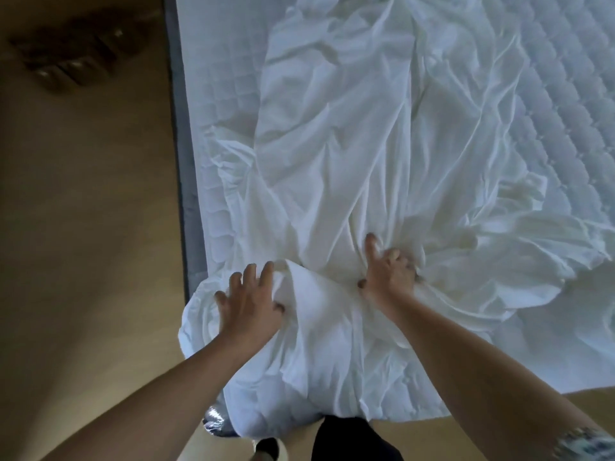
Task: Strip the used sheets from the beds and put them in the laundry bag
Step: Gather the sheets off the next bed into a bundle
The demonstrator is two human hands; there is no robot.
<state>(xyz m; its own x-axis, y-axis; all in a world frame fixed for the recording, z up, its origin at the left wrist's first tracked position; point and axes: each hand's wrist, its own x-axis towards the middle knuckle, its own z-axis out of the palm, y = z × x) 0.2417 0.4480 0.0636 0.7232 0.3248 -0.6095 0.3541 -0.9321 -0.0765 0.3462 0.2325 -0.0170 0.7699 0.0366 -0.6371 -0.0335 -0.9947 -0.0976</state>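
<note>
— Both forearms are seen nearest, reaching onto the bed. What is held?

— The sheet (349, 144) is bunched in the right hand (387, 272), clenched around a gather near the mattress's (572, 104) near edge. The left hand (249, 299) is laid on a fold by the near left corner, fingers spread, thumb tucked into cloth.

— And the edges?

— Sheet is draped over that corner. Quilted mattress is bared along the left and right edges. Floor (86, 227) is seen left.
</note>
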